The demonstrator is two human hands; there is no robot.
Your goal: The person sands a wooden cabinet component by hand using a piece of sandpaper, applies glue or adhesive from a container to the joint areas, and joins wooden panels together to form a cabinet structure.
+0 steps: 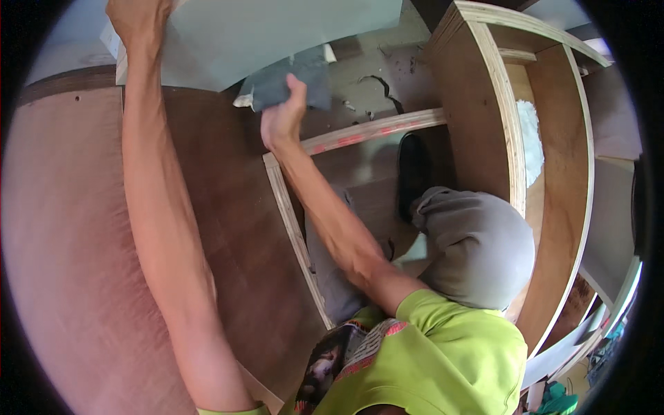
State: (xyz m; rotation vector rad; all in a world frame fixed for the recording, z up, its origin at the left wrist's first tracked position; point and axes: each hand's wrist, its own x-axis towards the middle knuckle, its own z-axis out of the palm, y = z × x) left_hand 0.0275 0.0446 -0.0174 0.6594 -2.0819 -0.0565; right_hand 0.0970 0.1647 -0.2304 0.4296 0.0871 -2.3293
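Note:
My left hand (138, 21) reaches far up and grips the upper left edge of a pale grey-green laminate sheet (277, 34) that lies over a brown plywood panel (83, 228). My right hand (282, 117) is closed on a dark grey cloth (283, 83), pressed against the lower edge of that sheet. Both arms stretch forward from the lower edge of the picture.
A plywood cabinet frame (553, 173) with pale edges stands at the right, a shelf slat (380, 128) crossing to it. My knee in grey trousers (477, 242) and a black shoe (413, 173) sit inside the frame. Dusty floor (387, 66) shows at the top.

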